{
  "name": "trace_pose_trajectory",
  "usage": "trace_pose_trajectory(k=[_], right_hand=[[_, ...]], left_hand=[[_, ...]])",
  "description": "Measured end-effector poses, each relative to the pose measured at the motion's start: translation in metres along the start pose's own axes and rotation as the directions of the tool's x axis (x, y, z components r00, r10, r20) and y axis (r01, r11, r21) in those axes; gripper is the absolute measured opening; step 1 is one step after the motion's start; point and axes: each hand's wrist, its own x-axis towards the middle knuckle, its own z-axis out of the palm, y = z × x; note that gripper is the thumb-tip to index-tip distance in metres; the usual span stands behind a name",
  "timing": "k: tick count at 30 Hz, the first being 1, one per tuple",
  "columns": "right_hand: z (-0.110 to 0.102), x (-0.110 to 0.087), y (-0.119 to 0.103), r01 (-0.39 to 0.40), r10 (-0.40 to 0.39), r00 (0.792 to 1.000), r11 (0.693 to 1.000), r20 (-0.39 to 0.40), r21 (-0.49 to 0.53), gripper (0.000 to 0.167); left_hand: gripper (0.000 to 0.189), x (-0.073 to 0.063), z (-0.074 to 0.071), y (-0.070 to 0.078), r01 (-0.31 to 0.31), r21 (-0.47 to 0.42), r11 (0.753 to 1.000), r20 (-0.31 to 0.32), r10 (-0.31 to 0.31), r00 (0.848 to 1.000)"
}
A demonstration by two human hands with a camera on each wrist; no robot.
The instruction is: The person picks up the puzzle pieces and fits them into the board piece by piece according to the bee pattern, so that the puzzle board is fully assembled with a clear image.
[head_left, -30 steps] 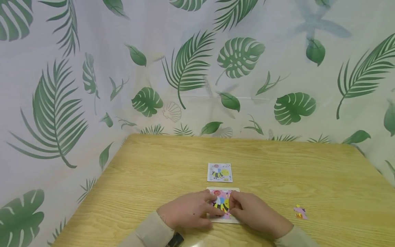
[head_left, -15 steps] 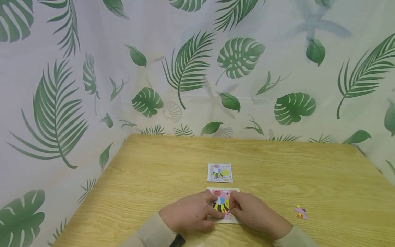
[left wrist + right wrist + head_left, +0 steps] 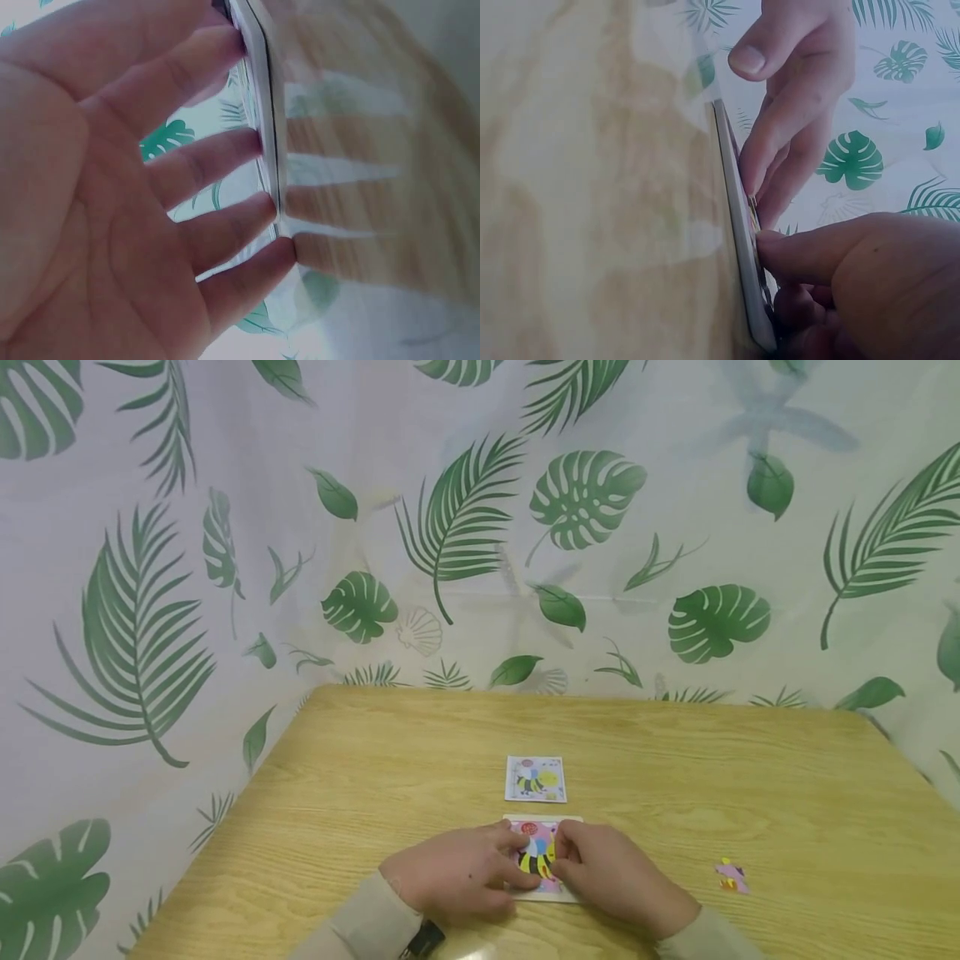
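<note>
In the head view, a bee jigsaw puzzle (image 3: 536,866) lies in a white-rimmed tray (image 3: 546,897) between both hands. My left hand (image 3: 459,870) rests on its left part, fingers spread and fairly straight; in the left wrist view the fingertips (image 3: 251,142) touch the tray's edge. My right hand (image 3: 618,872) is at the right part, thumb and forefinger brought together at the bee's head. They appear to pinch a puzzle piece (image 3: 754,219), slightly raised and seen edge-on in the right wrist view. The fingers hide much of it.
Behind the puzzle lies a square picture card (image 3: 536,779) with the same bee. A loose pink and yellow piece (image 3: 731,876) lies to the right on the wooden table (image 3: 375,760). Leaf-patterned cloth (image 3: 480,635) stands along the back and left. A black strap shows at my left wrist.
My right hand has shifted slightly left, and its fingertips now cover more of the bee's yellow head. My left hand has barely moved. The card and the loose piece stay put.
</note>
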Motion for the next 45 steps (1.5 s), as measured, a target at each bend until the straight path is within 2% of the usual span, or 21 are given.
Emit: trace_pose_trajectory(k=[5, 14, 23, 32, 36, 40, 45], right_hand=[[0.001, 0.002, -0.002, -0.03, 0.03, 1.0, 1.0, -0.001, -0.005, 0.022], [-0.001, 0.005, -0.008, -0.07, 0.071, 0.997, 0.996, 0.017, -0.049, 0.025], [-0.006, 0.005, 0.001, -0.026, 0.026, 0.999, 1.0, 0.045, -0.004, 0.022], [-0.003, 0.01, -0.009, -0.071, 0.074, 0.997, 0.994, 0.02, -0.088, 0.026], [-0.002, 0.011, -0.003, -0.041, 0.042, 0.999, 0.998, 0.034, -0.039, 0.023], [-0.01, 0.006, 0.005, -0.02, 0.017, 0.997, 0.999, 0.078, 0.034, 0.017], [-0.033, -0.009, 0.019, -0.034, 0.033, 0.997, 0.999, 0.063, 0.014, 0.009]], left_hand=[[0.038, -0.002, 0.001, -0.003, 0.005, -0.048, 0.999, 0.014, -0.004, 1.0], [0.037, 0.001, -0.001, -0.002, 0.013, -0.048, 0.999, 0.012, -0.013, 1.0], [0.044, 0.001, 0.002, 0.0, 0.031, -0.03, 0.999, 0.004, -0.031, 1.0], [0.046, 0.002, 0.0, 0.0, 0.049, -0.019, 0.999, 0.0, -0.049, 0.999], [0.045, 0.0, 0.0, 0.0, 0.066, -0.028, 0.997, 0.003, -0.066, 0.998], [0.047, 0.0, 0.002, 0.0, 0.088, -0.056, 0.995, 0.016, -0.087, 0.996], [0.05, 0.001, 0.001, 0.001, 0.118, -0.093, 0.989, 0.031, -0.116, 0.993]])
